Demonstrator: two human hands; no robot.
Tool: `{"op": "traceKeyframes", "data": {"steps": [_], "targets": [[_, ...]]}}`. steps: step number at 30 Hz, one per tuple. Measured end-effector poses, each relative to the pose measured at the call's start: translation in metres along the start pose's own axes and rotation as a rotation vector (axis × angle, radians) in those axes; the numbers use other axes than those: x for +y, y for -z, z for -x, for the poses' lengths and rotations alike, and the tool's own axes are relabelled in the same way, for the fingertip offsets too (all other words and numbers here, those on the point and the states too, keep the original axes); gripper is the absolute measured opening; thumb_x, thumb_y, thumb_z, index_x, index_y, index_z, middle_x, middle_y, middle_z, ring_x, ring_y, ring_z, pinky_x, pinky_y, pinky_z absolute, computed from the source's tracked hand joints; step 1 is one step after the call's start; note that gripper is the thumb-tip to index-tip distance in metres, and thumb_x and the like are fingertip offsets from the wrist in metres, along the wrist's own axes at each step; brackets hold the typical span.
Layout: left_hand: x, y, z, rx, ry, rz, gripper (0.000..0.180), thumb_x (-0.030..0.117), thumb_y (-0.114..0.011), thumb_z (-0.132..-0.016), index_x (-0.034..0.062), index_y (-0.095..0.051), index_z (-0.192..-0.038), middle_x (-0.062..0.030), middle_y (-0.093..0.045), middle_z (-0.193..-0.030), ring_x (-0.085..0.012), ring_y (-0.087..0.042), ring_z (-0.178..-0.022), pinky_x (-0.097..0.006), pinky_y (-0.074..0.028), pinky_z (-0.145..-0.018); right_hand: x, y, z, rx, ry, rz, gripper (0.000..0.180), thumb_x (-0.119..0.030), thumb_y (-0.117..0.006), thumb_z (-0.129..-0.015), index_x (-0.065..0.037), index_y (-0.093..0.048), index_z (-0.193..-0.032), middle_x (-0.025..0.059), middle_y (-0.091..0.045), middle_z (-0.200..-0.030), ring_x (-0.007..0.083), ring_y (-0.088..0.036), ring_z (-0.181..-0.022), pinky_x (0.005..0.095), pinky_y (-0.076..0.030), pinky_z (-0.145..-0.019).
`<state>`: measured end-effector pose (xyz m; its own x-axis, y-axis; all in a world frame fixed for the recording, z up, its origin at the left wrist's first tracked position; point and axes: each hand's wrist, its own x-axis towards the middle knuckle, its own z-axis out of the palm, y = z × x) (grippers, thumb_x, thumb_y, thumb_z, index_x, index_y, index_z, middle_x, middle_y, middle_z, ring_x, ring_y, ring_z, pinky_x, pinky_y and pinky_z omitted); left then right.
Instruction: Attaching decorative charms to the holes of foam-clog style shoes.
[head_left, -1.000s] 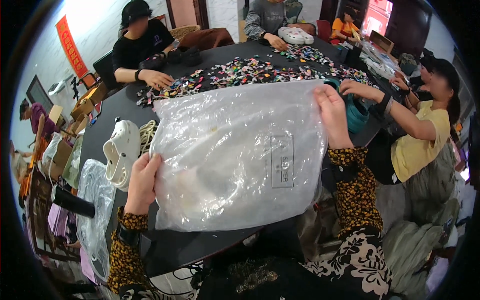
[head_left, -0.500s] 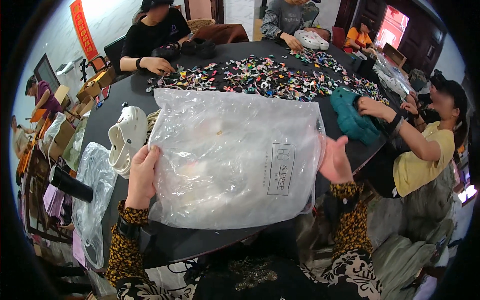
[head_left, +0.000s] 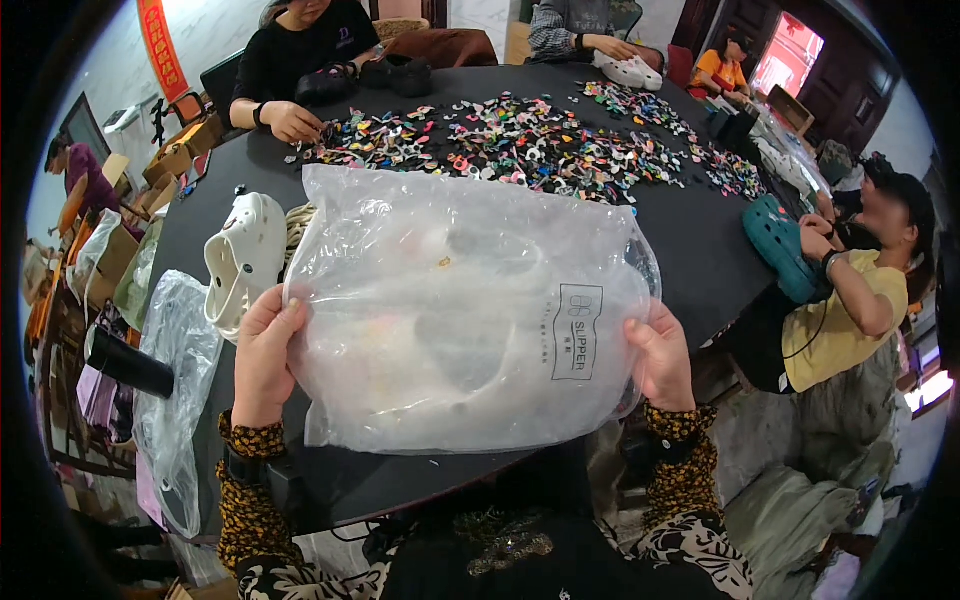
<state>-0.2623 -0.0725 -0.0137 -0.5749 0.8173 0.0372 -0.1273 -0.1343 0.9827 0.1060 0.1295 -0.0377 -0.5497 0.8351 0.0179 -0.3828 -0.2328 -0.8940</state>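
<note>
A frosted plastic bag (head_left: pixel 400 380) with a printed label box is held up flat before me, over the dark table. Through its milky film shows the blurred pale outline of what looks like a pair of clogs. My left hand (head_left: pixel 266 350) pinches the bag's left edge, thumb on top. On the opposite edge my right hand (head_left: pixel 662 355) grips with its thumb on the front and its fingers behind. Just beyond my left hand stands a white clog (head_left: pixel 258 235) with small charms on it, beside a bundle of beige cord (head_left: pixel 298 235).
Many colourful shoe charms (head_left: pixel 540 145) are spread across the far table (head_left: pixel 700 270). A clear plastic bag (head_left: pixel 170 440) and a black cylinder (head_left: pixel 130 362) lie at the left edge. A co-worker at right holds a teal clog (head_left: pixel 775 245); others sit across the table.
My right hand has closed on the bag's right edge, where its fingers were spread before. The co-worker at right has drawn the teal clog off the table toward themselves.
</note>
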Motion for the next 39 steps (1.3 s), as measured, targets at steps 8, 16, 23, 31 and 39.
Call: {"op": "traceKeyframes", "data": {"steps": [8, 16, 23, 31, 39], "targets": [[0.009, -0.005, 0.007, -0.009, 0.037, 0.109, 0.031, 0.008, -0.050, -0.095, -0.0029, -0.052, -0.124, -0.0039, -0.062, -0.104, -0.0082, -0.058, -0.089, -0.023, -0.049, -0.078, -0.010, -0.003, -0.007, 0.044, 0.110, 0.076, 0.026, -0.002, -0.053, -0.090, 0.006, -0.053, -0.115, 0.0128, -0.063, -0.108, 0.0172, -0.062, -0.096, 0.0308, -0.050, -0.086], [0.038, -0.054, 0.067, -0.107, -0.836, -1.332, 0.077, 0.026, -0.079, -0.067, 0.0002, -0.045, -0.130, -0.0204, -0.045, -0.134, -0.0350, -0.047, -0.120, -0.044, -0.040, -0.097, -0.017, 0.000, -0.008, 0.183, 0.036, -0.033, 0.032, -0.004, -0.050, -0.091, 0.007, -0.050, -0.122, 0.0147, -0.062, -0.112, 0.0210, -0.063, -0.099, 0.0339, -0.050, -0.090], [0.016, -0.105, 0.083, -0.482, -0.936, -1.376, 0.061, 0.032, -0.070, -0.073, 0.0035, -0.052, -0.124, -0.0215, -0.048, -0.134, -0.0347, -0.049, -0.119, -0.051, -0.033, -0.102, -0.023, -0.031, 0.019, 0.069, -0.050, -0.306, 0.042, -0.022, -0.047, -0.095, 0.005, -0.044, -0.128, 0.0189, -0.057, -0.121, 0.0273, -0.059, -0.108, 0.0411, -0.049, -0.094], [0.023, -0.096, 0.069, -0.340, -1.091, -1.127, 0.025, 0.008, -0.064, -0.072, 0.0016, -0.062, -0.095, -0.0160, -0.062, -0.111, -0.0324, -0.060, -0.099, -0.044, -0.045, -0.087, -0.001, -0.016, 0.021, -0.766, 0.355, -0.303, 0.058, -0.036, -0.056, -0.093, 0.000, -0.038, -0.134, 0.0160, -0.056, -0.120, 0.0245, -0.058, -0.109, 0.0406, -0.049, -0.091], [0.030, -0.078, 0.076, -0.446, -0.918, -0.919, 0.027, -0.001, -0.062, -0.069, -0.0003, -0.062, -0.096, -0.0140, -0.064, -0.107, -0.0320, -0.060, -0.097, -0.041, -0.045, -0.085, 0.006, 0.000, -0.064, 0.453, 0.053, 0.067, 0.059, -0.040, -0.050, -0.096, -0.007, -0.030, -0.141, 0.0169, -0.055, -0.121, 0.0251, -0.058, -0.109, 0.0401, -0.048, -0.092]]}}
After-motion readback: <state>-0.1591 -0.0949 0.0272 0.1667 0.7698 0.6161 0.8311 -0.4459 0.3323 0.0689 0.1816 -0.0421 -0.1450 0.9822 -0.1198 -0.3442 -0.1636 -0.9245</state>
